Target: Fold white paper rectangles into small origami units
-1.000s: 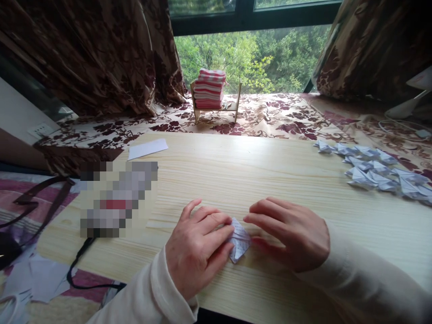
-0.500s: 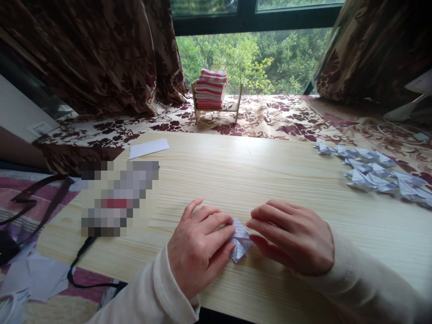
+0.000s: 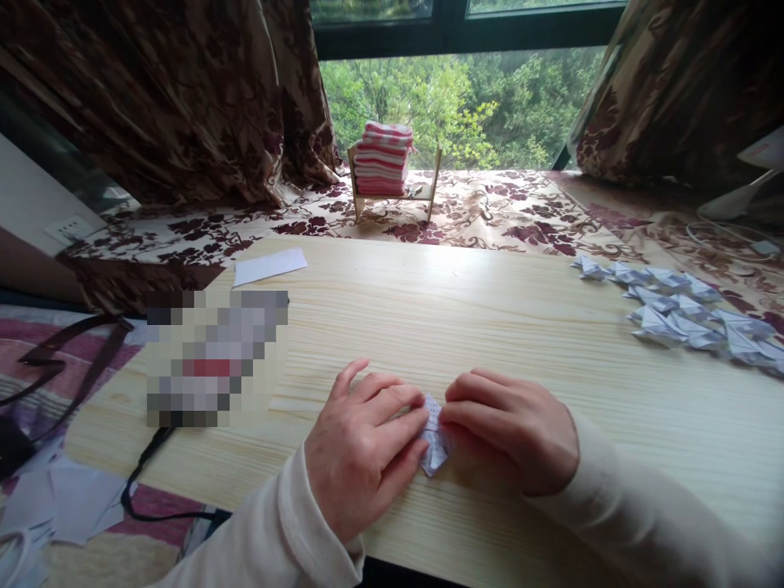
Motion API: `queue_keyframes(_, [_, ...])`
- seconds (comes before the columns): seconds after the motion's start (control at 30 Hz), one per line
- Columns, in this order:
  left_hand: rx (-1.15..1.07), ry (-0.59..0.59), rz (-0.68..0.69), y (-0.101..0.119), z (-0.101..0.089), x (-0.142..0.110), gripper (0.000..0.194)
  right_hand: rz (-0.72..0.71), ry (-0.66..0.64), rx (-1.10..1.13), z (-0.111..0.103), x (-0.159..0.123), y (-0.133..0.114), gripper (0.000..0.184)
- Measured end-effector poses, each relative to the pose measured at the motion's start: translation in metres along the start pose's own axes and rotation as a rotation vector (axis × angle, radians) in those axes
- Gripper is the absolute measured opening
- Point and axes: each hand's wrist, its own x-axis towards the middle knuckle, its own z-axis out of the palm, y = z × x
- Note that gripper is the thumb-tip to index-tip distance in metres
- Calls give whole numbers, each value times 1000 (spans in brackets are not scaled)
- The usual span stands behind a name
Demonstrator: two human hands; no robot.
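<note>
The paper (image 3: 436,455), probably light, easily creased and best taken by its edges, has the right hand (image 3: 511,429) newly moved in at its right edge, fingers bunched (pinching or not, I cannot tell), while the loosely spread left hand (image 3: 367,449) pins its left side to the table (image 3: 380,318).

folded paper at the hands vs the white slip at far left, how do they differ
The folded paper is creased and finely marked; the white slip looks flat and plain. Left hand and right hand are at the folded paper; no hand touches the white slip. Both lie on the table.
</note>
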Motion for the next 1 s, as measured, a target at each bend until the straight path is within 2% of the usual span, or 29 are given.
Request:
queue_keyframes(0.33, [36,1,18,0,-1,1,18,112,7,218,2,3,6,16])
queue_keyframes(0.83, [21,8,15,-1,1,1,19,207,23,123,9,9,3,16])
queue_keyframes(1.0, [-8,23,-31,-3,-5,0,21,222,39,87,12,8,2,19])
